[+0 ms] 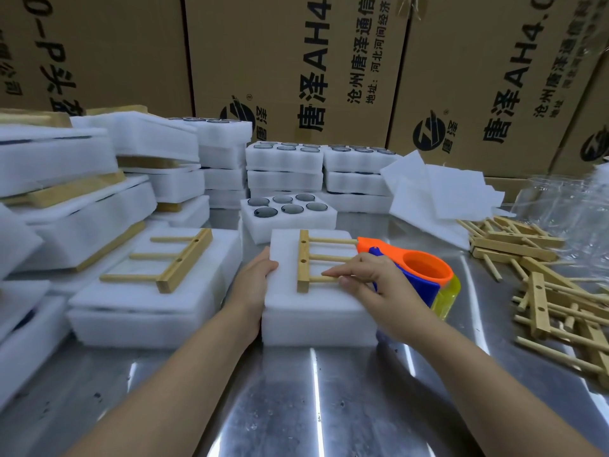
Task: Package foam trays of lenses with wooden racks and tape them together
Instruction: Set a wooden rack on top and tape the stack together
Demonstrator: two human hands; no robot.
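bare forearms stretch over a shiny steel table to a white two-layer foam tray pack that sits between the two hands. the left hand grips the pack's left edge, with its fingers curled round the top layer. the right hand rests on the opposite side, knuckles raised. its thumb and forefinger pinch the nearest dowel of a pale wooden rack with three dowels, which lies flat on top of the pack, just ahead of the left grip.

an orange and blue tape dispenser with a yellowish roll sits right behind and partly under the right hand. whether the palm also holds its handle, i cannot tell.

to my eye this is the seating step: the rack is being squared on the foam, and no tape shows across it yet. the next move calls for the left hand to hold the pack firm while the right lets go of the dowel, takes the dispenser properly and runs tape over the rack and round the foam without knocking the rack askew.

beyond the grips stands an open foam tray of six dark lenses. left of the left hand lies another foam pack topped with a rack, and right of the dispenser is a heap of loose wooden racks.
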